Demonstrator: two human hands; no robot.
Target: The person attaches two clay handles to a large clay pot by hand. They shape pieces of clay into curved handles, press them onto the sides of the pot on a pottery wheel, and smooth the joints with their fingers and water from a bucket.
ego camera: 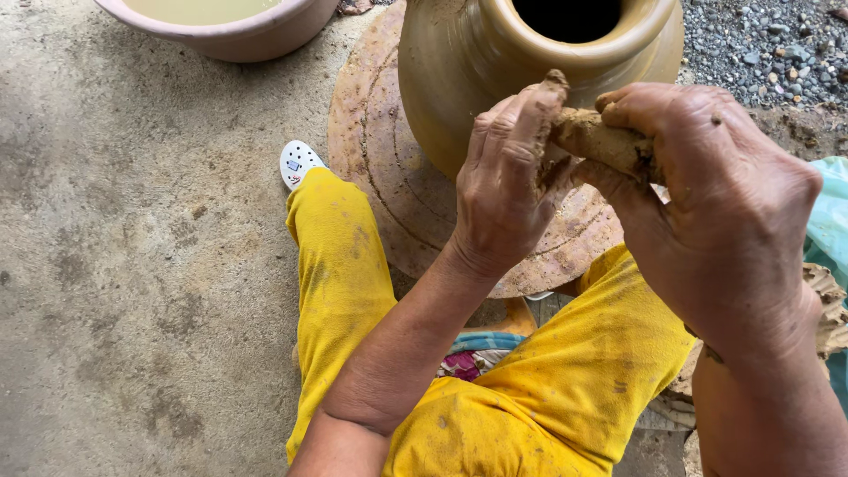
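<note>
A roll of wet brown clay [594, 137] is held between both my hands, just in front of a tall tan clay pot [459, 53]. My left hand [508, 177] pinches the roll's left end with thumb and fingers. My right hand [715, 203] wraps around its right part, hiding most of it. The pot has a wide dark mouth and stands on a round clay-smeared turntable [389, 177]. My legs in yellow trousers [530, 397] sit on either side of the turntable.
A pinkish basin [238, 31] of murky water stands at the top left on the concrete floor [132, 265]. A white perforated shoe [299, 162] is by the turntable's left edge. Gravel [768, 44] lies at the top right. Light green cloth [830, 221] is at the right edge.
</note>
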